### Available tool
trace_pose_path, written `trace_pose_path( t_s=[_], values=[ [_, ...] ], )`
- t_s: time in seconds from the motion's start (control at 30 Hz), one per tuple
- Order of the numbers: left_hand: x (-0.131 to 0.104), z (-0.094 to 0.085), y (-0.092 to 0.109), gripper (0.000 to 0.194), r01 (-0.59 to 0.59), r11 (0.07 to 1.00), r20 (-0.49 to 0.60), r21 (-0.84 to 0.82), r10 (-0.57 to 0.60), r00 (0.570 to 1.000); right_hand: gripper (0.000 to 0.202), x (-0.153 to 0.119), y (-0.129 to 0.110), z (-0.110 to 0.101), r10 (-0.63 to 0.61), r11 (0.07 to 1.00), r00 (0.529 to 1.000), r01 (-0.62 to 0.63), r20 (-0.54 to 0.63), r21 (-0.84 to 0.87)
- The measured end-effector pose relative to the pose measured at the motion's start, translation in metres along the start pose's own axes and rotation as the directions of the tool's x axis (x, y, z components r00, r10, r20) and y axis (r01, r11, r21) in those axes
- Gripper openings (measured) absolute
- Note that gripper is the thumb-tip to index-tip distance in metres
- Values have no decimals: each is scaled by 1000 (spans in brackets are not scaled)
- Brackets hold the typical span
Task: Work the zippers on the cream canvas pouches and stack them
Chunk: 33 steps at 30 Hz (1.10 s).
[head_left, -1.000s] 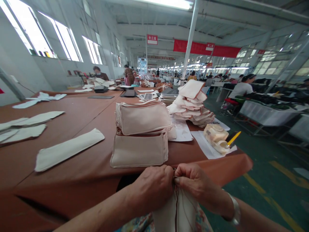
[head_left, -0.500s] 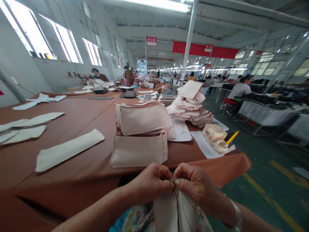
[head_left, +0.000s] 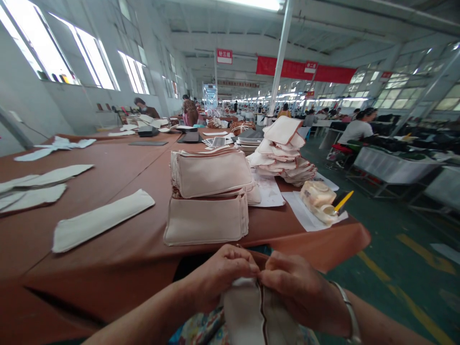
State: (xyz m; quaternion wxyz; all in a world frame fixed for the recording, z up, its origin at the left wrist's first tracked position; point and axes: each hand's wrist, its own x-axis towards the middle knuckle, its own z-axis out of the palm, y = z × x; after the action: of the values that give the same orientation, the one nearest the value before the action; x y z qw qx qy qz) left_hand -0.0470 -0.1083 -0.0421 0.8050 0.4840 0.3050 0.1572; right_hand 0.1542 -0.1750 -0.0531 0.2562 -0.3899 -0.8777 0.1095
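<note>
Over my lap hangs a cream fabric piece (head_left: 242, 311) with a dark brown seam line running down its middle. My left hand (head_left: 230, 270) pinches its top edge left of the seam. Close beside it, my right hand (head_left: 294, 280) grips the same edge right of the seam, its fingers curled in. The two hands nearly meet at the seam's top, and the fingertips hide what lies between them. Just beyond, on the table, are a front stack of cream panels (head_left: 204, 220) and a taller stack of panels (head_left: 215, 172) behind it.
A brown-covered table (head_left: 118, 167) spans the front. A leaning pile of brown-edged cream pieces (head_left: 282, 148) stands right of the stacks. Near the right corner sits a cut plastic container (head_left: 318, 194) with a yellow-handled tool (head_left: 344, 201). One long cream strip (head_left: 104, 220) lies left.
Both hands have curled further over the top edge of the fabric piece and stay close together. The right hand has turned slightly. The view has shifted a little.
</note>
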Motion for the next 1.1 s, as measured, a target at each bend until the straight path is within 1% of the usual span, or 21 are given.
trace_pose_path(
  t_s=[0.07,0.1,0.17,0.2,0.23,0.27,0.3,0.33,0.37,0.43,0.53,0.6,0.7,0.77,0.83,0.9,0.93,0.97,1.0,1.03,1.1],
  values=[
    [1,0,-2,19,9,1000,18,12,-9,1000,19,-4,0,0,-59,998,998,59,22,-33],
    [1,0,-2,21,4,1000,30,30,-5,1000,18,-6,-2,0,-79,997,997,80,19,-10],
    [2,1,-2,29,-41,996,54,83,37,998,16,-9,-6,-1,-40,990,998,47,-58,129],
    [1,1,-2,32,-75,990,64,117,67,996,13,-10,-9,-1,46,971,992,-18,-114,236],
    [0,1,0,35,-110,981,71,159,100,992,12,-11,-11,-2,173,930,973,-110,-154,352],
    [-1,2,1,36,-142,968,71,209,130,989,18,-10,-12,-3,314,862,936,-212,-158,460],
    [-2,2,3,35,-165,951,66,262,153,986,25,-8,-13,-4,430,782,895,-301,-122,546],
    [-3,3,4,32,-180,933,58,311,170,984,31,-6,-13,-6,498,708,865,-366,-60,604],
    [-4,3,6,29,-191,917,54,351,184,982,35,-3,-12,-9,524,654,852,-409,9,637],
    [-6,4,7,22,-208,894,54,397,204,978,40,2,-9,-14,489,596,861,-447,140,667],
    [-7,5,5,18,-219,896,57,387,213,975,42,7,-9,-20,410,614,885,-447,221,650],
    [-6,6,1,21,-214,922,51,322,209,977,40,6,-11,-20,375,678,906,-411,195,609],
    [-5,7,-5,26,-197,959,34,203,194,980,37,2,-12,-15,347,787,934,-341,87,515],
    [-4,8,-6,27,-204,947,27,250,204,979,35,0,-10,-11,351,805,935,-328,49,494],
    [-5,10,-3,25,-260,866,27,428,275,961,36,0,-8,-11,355,775,932,-336,71,536],
    [-7,12,3,19,-319,723,48,613,369,928,39,2,-6,-14,344,733,931,-350,126,583],
    [-9,13,7,16,-335,668,66,665,394,917,40,4,-6,-17,344,720,928,-360,146,594],
    [-12,14,10,11,-342,646,87,683,393,915,41,5,-6,-19,351,708,923,-372,158,600],
    [-14,14,14,6,-341,656,104,673,372,922,40,6,-6,-21,359,692,917,-386,173,611],
    [-17,14,18,7,-329,691,118,643,335,935,40,6,-6,-22,370,668,909,-402,189,626],
    [-21,12,23,22,-273,791,127,547,245,961,39,7,-5,-24,378,622,899,-424,221,658]
  ],
)
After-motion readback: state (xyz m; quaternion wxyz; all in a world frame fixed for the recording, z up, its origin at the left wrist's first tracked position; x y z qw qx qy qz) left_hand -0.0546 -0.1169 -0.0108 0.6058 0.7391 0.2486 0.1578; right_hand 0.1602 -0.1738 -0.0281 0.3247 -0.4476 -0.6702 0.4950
